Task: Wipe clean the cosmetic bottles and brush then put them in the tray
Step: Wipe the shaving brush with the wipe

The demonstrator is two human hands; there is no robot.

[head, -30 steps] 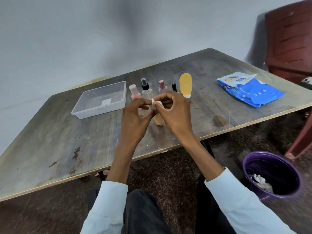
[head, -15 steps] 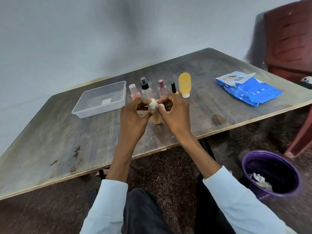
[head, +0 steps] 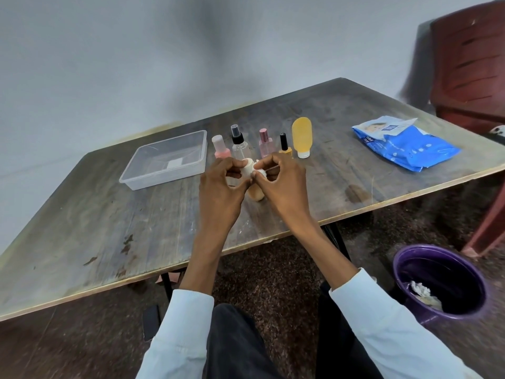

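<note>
Standing near the far left corner of the counter (head: pixel 82 214), the clear tray (head: pixel 164 160) holds no bottles. Right of it, along the far edge, is a row: pink bottle (head: pixel 220 146), spray bottle (head: pixel 239 143), small pink bottle (head: pixel 265 143), polish bottle (head: pixel 284 144), yellow tube (head: pixel 302 136). In front of the row the left hand (head: pixel 218 192) grips a cream bottle (head: pixel 247 169) above the counter. The right hand (head: pixel 284 184) pinches a white wipe (head: pixel 259 172) against it. A beige thing (head: pixel 256 194) lies under the hands; I cannot tell what it is. A blue pack (head: pixel 407 144) lies near the right edge. A purple bin (head: pixel 437 283) stands on the floor.
</note>
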